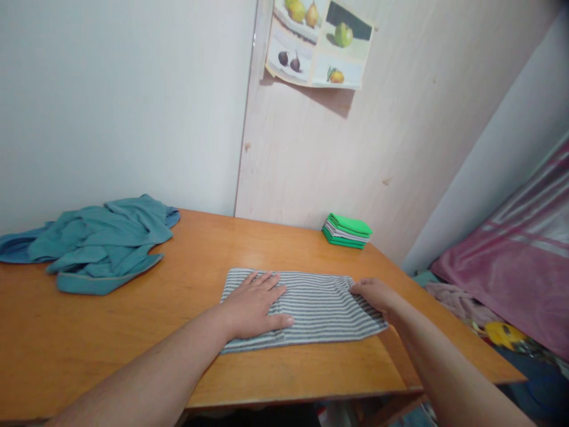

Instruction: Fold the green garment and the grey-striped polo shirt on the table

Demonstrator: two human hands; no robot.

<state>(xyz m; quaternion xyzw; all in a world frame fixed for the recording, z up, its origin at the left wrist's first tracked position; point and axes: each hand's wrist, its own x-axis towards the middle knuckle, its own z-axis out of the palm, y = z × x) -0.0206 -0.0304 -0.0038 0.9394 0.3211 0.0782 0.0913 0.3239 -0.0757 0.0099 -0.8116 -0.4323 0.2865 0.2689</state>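
A grey-and-white striped cloth point(317, 305) lies on the wooden table in front of me, its left part doubled over. My left hand point(255, 305) rests flat on that folded left part, fingers spread. At the cloth's right edge, my right hand point(374, 295) pinches the fabric between thumb and fingers, and the stripes pucker there. The lower right corner is slightly lifted off the table. Part of the right hand's grip is hidden behind the hand itself.
A crumpled teal garment point(111, 237) lies at the table's back left. A small stack of folded green and grey cloths point(347, 230) sits near the back right edge. The wall bears fruit pictures point(320, 44). A pink curtain point(511, 261) hangs to the right of the table point(293, 373).
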